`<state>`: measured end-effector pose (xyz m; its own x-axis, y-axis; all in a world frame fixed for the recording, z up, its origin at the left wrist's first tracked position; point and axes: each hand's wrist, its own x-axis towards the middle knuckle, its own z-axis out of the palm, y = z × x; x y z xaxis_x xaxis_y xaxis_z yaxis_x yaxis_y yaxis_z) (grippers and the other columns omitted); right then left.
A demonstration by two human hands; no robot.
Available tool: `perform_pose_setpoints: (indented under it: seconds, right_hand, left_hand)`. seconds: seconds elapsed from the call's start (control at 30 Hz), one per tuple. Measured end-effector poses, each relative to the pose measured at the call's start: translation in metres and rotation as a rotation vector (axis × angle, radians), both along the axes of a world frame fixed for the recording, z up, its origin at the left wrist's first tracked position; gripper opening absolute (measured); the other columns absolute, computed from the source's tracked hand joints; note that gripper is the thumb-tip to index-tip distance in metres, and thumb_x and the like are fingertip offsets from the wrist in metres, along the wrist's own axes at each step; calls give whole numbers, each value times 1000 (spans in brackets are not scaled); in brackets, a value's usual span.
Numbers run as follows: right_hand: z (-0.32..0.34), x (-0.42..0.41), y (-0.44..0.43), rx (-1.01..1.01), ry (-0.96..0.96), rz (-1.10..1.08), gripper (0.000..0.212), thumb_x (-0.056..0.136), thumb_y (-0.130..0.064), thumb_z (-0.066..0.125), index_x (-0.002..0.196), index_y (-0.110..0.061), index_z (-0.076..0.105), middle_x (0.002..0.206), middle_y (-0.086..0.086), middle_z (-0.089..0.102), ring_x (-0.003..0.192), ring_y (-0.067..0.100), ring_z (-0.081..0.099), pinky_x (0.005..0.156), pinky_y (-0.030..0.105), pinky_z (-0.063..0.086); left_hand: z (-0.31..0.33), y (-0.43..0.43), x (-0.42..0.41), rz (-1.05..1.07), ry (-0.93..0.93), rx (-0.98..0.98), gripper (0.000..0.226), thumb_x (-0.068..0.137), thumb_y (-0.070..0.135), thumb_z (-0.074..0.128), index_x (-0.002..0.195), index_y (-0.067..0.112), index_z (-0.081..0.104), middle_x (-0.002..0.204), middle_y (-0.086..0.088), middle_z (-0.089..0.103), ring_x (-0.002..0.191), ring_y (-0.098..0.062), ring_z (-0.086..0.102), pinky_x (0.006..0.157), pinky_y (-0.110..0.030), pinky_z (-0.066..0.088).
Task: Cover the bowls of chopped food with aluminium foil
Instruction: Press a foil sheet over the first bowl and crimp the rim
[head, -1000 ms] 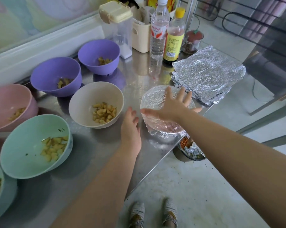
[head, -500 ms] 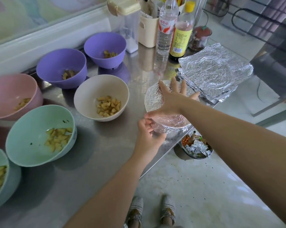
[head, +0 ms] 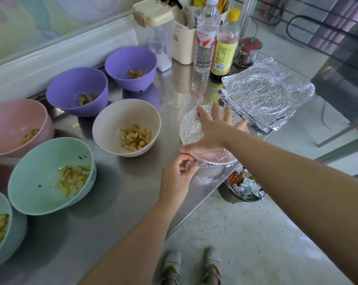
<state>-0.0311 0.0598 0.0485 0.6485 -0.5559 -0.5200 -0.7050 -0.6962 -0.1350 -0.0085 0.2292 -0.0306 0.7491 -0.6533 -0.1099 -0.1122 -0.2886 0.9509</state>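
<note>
Foil-covered bowl [head: 191, 131] contents hidden | right hand [head: 213, 130] flat atop | left hand [head: 176, 178] pinches edge

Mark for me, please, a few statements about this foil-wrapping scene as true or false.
1. The right hand lies flat on the foil-covered bowl. True.
2. The beige bowl is already covered with foil. False: it stands open, and the chopped food in it shows.
3. The left hand pinches the foil edge at the covered bowl's near side. True.
4. The stack of foil sheets lies on the floor. False: it lies on the table, beyond the covered bowl and to its right.
</note>
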Motion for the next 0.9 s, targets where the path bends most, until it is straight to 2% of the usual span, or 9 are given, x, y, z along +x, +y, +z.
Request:
perform_pose_setpoints:
  seconds: [0.1, 0.17, 0.3, 0.37, 0.5, 0.63, 0.7, 0.8, 0.9]
  right_hand:
    - [1, 0, 0, -7, 0, -2, 152, 43, -102, 60, 154, -42, -26, 162, 4, -38, 146, 44, -34, 102, 87, -7]
    - [0, 0, 0, -10, 3, 0, 152, 44, -102, 59, 154, -42, -26, 162, 4, -38, 146, 44, -34, 103, 87, -6]
    - [-2, 0, 0, -9, 0, 0, 152, 43, -102, 60, 154, -42, -27, 161, 4, -39, 146, 44, -34, 102, 87, -6]
    - [-2, 0, 0, -5, -1, 1, 152, 44, -102, 60, 154, -43, -27, 161, 4, -39, 146, 44, -35, 102, 87, -7]
    - [-2, 0, 0, -4, -8, -3, 152, 44, -102, 60, 154, -43, -26, 161, 4, -39, 145, 43, -36, 102, 87, -8]
    - [-3, -1, 0, -12, -2, 2, 152, 43, -103, 58, 154, -42, -27, 161, 5, -39, 145, 44, -36, 102, 87, -8]
    - [-4, -1, 0, -12, -8, 3, 152, 42, -103, 57, 153, -43, -27, 161, 5, -38, 145, 44, -35, 101, 87, -8]
    - [-5, -1, 0, -11, -17, 1, 153, 41, -104, 57, 153, -43, -27, 161, 4, -39, 145, 44, -35, 101, 87, -9]
    - [-5, -2, 0, -18, -18, 0, 152, 42, -104, 57, 154, -43, -26, 161, 4, -38, 146, 44, -34, 101, 87, -8]
  left_hand:
    - [1, 2, 9, -20, -54, 15, 23, 87, 17, 74, 84, 38, 68, 94, 4, 71, 85, -7, 67, 79, -19, 49]
    - [6, 1, 15, -54, -70, 63, 27, 86, 18, 76, 81, 42, 66, 97, 1, 67, 81, -2, 64, 78, -14, 46]
    - [18, -5, 25, -108, 25, 163, 10, 86, 19, 76, 80, 25, 72, 70, 13, 65, 58, 5, 55, 60, -6, 38]
    - [24, -6, 28, -107, 213, 182, 7, 89, 15, 74, 82, 18, 72, 63, 15, 65, 57, 4, 56, 60, -10, 45]
    - [36, -9, 23, 44, 675, 111, 15, 90, 2, 70, 84, 9, 59, 83, -5, 68, 77, -13, 69, 77, -23, 57]
    - [38, -12, 10, 271, 1072, -23, 13, 90, -2, 68, 95, 3, 58, 88, -9, 70, 81, -14, 69, 69, -21, 59]
    - [40, -15, 3, 426, 1279, -105, 10, 88, -5, 68, 92, 0, 60, 84, -9, 67, 77, -14, 65, 65, -21, 60]
    - [50, -19, -5, 578, 1441, -175, 10, 89, -5, 68, 84, -2, 60, 80, -10, 63, 77, -15, 61, 72, -27, 58]
    - [55, -28, -11, 667, 1468, -242, 7, 90, -2, 68, 89, -1, 61, 82, -8, 65, 78, -14, 63, 63, -22, 58]
